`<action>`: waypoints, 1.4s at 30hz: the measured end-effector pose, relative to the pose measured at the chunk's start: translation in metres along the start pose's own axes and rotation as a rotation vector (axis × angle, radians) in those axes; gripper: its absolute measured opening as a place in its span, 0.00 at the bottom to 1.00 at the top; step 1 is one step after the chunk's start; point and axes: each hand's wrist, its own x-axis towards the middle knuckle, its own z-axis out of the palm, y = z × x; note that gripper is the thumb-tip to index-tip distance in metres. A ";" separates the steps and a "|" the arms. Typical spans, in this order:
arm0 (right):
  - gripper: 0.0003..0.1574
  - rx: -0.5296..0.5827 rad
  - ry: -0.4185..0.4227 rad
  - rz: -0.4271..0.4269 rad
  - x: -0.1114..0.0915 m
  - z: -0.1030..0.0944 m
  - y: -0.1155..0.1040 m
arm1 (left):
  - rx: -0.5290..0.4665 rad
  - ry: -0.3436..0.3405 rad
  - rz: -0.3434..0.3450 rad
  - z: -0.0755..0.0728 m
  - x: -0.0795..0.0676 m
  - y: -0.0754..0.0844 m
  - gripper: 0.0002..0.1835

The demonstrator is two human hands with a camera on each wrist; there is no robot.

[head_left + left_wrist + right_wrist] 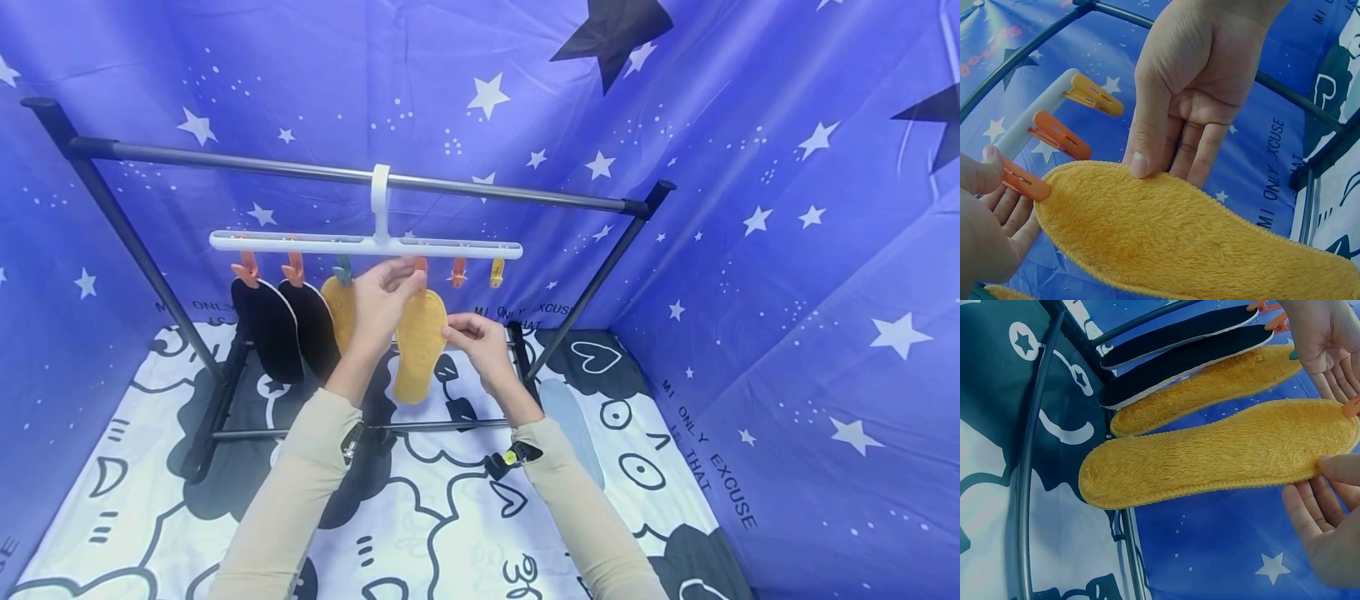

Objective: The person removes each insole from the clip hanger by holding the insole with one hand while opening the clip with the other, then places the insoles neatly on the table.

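Observation:
A fuzzy yellow insole (420,350) hangs toe-up below the white clip hanger (315,243). Its top end meets an orange clip (1025,181), which my left hand (375,304) pinches between thumb and fingers. On the insole's right edge, my right hand (482,346) pinches with the thumb on the fuzzy face and the fingers behind. Left of these hangs a second yellow insole (1210,390) from a green clip (342,268), partly hidden by my left hand in the head view. Two black insoles (268,329) hang farther left from orange clips (246,268).
The hanger hooks over the top bar of a dark metal rack (510,189). An orange clip (458,272) and a yellow clip (497,273) hang bare at its right end. A pale blue insole-shaped piece (570,425) lies on the patterned cloth (420,550), right of my right wrist.

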 end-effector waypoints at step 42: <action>0.15 0.061 -0.029 0.007 -0.006 0.001 -0.003 | 0.045 0.036 -0.003 0.005 0.002 0.000 0.13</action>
